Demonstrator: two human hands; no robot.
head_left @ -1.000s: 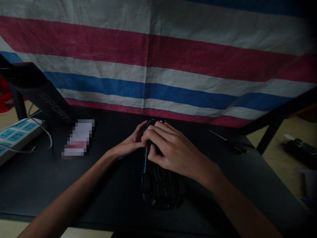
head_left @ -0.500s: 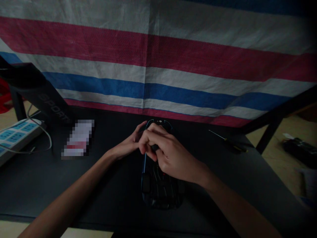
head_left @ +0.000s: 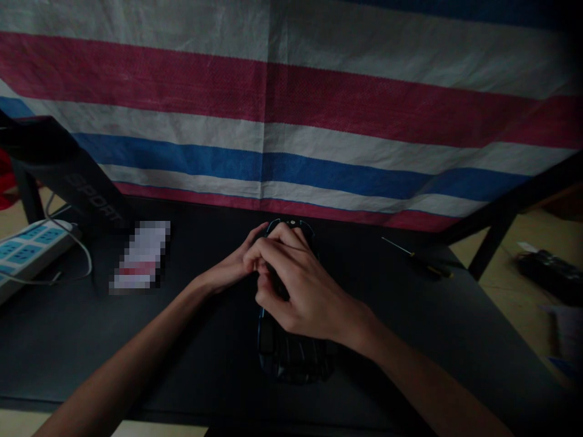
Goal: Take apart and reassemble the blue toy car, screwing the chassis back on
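A dark toy car (head_left: 296, 355) with blue edges lies with its underside up on the black table (head_left: 204, 358). My left hand (head_left: 234, 262) is at the car's left side, near its far end, with a finger stretched along the edge; the rest of its fingers are hidden behind my right hand. Over the middle of the car, my right hand (head_left: 296, 282) is bent with its fingers curled close to my left hand. Whatever its fingertips pinch is too dark and covered to make out.
A screwdriver (head_left: 419, 258) lies on the right. At the left are a white power strip (head_left: 36, 249) with a cable, a blurred-out flat item (head_left: 141, 255) and a black SPORT-marked object (head_left: 91, 188). A striped sheet (head_left: 291, 109) hangs behind the table.
My right hand has shifted slightly left, its fingers now closer to my left hand and its thumb further from the fingertips. The camera view has moved a little.
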